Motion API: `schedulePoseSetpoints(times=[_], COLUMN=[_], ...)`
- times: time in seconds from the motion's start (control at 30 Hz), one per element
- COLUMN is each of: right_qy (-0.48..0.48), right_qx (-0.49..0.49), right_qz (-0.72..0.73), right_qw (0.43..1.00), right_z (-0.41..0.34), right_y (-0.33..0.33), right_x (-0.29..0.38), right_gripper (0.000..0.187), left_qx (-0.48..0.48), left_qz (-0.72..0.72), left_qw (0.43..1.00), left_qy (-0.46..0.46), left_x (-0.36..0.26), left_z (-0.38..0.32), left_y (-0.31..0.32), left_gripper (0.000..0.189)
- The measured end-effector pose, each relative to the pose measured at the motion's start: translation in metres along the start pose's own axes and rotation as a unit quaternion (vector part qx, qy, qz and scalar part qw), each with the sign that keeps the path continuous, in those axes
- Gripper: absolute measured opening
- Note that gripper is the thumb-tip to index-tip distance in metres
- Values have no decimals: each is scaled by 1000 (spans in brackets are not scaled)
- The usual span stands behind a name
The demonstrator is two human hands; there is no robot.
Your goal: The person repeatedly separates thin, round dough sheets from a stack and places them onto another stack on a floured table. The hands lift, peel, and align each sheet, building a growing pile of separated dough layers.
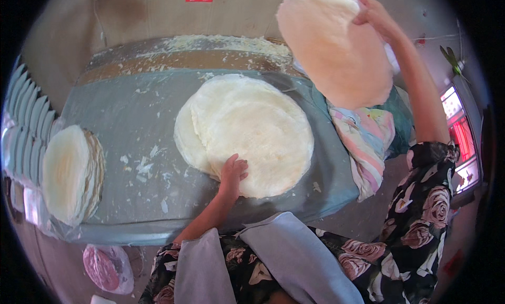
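Note:
My right hand [369, 14] grips the upper edge of a thin round flatbread [335, 51], which hangs raised over the far right of the covered table [130, 94]. Below it, round flatbreads [260, 142] lie overlapping on the grey-green cloth. My left hand [234, 173] rests on their near edge, its fingers slightly bent; whether it pinches the edge cannot be told. At the left end of the table sits a stack of similar flatbreads [67, 173].
A striped cloth [363, 146] drapes over the right table edge. White flakes [145, 167] are scattered on the cover and along the back ledge [221, 45]. Ribbed pale packages [25, 118] stand at far left. A pink item in a clear bag [106, 266] is below the table.

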State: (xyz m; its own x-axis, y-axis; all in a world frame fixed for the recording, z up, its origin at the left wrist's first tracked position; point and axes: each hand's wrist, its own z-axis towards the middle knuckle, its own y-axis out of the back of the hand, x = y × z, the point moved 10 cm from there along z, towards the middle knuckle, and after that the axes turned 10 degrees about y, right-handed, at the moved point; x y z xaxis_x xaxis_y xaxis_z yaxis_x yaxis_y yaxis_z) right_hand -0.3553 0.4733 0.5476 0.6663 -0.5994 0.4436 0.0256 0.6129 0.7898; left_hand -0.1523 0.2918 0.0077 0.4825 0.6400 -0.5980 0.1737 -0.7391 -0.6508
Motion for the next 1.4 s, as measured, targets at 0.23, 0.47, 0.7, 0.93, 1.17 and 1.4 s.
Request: schedulePoseSetpoints(times=[0.23,0.47,0.7,0.93,1.17,1.4], right_qy=[-61,-203,-351,-327,-300,-208], right_qx=[-21,-141,-201,-249,-288,-231], right_qz=[199,522,658,574,560,608], right_qw=[978,816,636,708,717,730], right_z=[-47,-194,-352,-370,-350,-231], right_y=[-33,-139,-324,-329,-283,-331], right_x=[2,-68,-225,-228,-162,13], right_gripper=[47,48,52,51,49,51], left_qx=[35,69,-139,-159,-157,-152], left_qz=[-66,-149,101,153,177,111], left_qw=[997,974,973,970,944,927], left_qy=[-9,-154,-152,-99,-227,-324], left_x=[-34,-103,-104,-87,-156,-266], left_z=[4,-29,22,29,-39,-191], left_y=[-68,-53,13,30,6,92], left_gripper=[66,44,37,35,34,35])
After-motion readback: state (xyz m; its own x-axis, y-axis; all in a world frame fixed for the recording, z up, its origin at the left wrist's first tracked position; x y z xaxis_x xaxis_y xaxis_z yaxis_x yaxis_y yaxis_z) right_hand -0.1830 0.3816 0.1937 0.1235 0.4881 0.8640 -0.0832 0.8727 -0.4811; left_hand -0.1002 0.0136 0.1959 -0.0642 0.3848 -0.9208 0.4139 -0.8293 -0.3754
